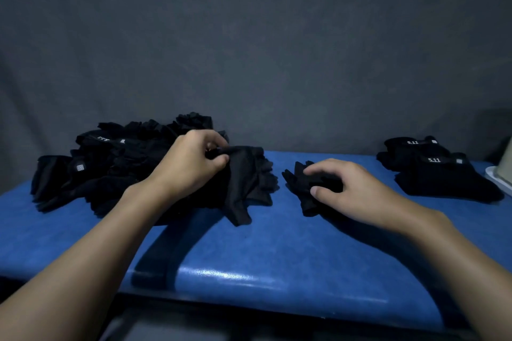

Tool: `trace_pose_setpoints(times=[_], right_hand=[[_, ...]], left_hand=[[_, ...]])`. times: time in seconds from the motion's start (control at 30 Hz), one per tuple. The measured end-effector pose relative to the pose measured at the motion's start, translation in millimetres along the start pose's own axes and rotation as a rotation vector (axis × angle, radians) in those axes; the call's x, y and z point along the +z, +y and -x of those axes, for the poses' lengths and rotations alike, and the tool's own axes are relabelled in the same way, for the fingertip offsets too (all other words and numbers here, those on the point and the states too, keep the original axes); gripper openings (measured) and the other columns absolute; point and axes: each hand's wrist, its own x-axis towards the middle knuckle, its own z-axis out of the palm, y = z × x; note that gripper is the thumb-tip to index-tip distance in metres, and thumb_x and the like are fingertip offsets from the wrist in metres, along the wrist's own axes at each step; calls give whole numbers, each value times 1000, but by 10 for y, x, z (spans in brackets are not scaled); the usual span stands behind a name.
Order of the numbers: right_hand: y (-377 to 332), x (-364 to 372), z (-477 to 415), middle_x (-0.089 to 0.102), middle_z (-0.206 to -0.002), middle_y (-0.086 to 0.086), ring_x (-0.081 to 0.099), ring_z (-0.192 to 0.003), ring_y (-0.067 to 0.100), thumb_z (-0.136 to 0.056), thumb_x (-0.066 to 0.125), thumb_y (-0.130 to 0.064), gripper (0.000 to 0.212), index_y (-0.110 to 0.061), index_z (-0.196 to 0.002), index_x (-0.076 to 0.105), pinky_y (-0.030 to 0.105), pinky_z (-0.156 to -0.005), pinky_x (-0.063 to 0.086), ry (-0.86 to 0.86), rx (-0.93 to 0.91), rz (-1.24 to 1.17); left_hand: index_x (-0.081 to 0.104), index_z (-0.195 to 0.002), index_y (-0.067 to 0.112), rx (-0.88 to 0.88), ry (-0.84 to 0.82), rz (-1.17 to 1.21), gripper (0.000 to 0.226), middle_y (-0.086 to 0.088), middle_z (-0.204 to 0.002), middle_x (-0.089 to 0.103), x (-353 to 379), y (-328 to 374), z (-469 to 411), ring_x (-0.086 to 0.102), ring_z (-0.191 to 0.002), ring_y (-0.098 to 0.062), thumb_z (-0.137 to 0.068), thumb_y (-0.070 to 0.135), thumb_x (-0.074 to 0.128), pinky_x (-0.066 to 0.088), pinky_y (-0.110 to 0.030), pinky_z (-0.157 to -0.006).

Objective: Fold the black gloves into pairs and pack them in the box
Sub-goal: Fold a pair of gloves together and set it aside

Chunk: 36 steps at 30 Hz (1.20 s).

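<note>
A heap of loose black gloves (110,163) lies at the left of the blue table (277,252). My left hand (191,160) pinches the cuff of one black glove (246,185) at the heap's right edge; the glove hangs down onto the table. My right hand (346,191) lies over a second black glove (304,188) on the table's middle, fingers curled on it and thumb against its edge. Folded pairs (437,171) with white "5.11" labels are stacked at the far right.
A pale box corner (502,174) shows at the right edge, just past the folded pairs. A grey cloth backdrop (249,50) hangs behind the table. The table's front edge (277,302) runs close below my forearms.
</note>
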Motion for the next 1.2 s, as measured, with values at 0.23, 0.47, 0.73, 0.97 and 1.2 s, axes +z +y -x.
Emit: trace_pose_setpoints(times=[0.23,0.47,0.73,0.97,1.2], right_hand=[[-43,68,-11,60,-114,-29,54,-115,2,-86,67,-36,29,-42,-114,62,42,-110,37,-42,-14,-13],[-49,62,23,60,-113,-28,54,-113,0,-86,66,-38,29,-43,-114,61,42,-110,36,-60,-7,42],[-122,107,31,62,-115,-27,55,-118,0,-82,61,-49,42,-45,-123,56,41,-110,38,-19,-30,-56],[-316,141,17,65,-102,-13,60,-91,8,-84,62,-40,45,-50,-127,50,32,-91,50,3,-120,-341],[-455,171,35,68,-105,-9,64,-98,8,-91,58,-40,38,-42,-128,56,30,-90,52,-11,-155,-425]], left_hand=[[61,-104,25,-126,147,231,20,4,-78,58,75,14,-5,55,-67,-11,-88,21,72,40,-22,-58],[68,-110,26,-159,38,233,19,3,-102,65,108,49,35,63,-82,-8,-91,21,67,46,-19,-67],[67,-121,28,1,-19,240,30,21,-109,62,152,243,131,62,-90,2,-92,22,66,51,-14,-82],[64,-117,29,135,-59,362,35,13,-106,68,208,378,234,67,-91,-14,-85,16,71,56,-32,-83],[41,-140,19,71,-139,724,55,-5,-103,72,219,519,319,65,-87,-15,-92,6,65,52,-24,-83]])
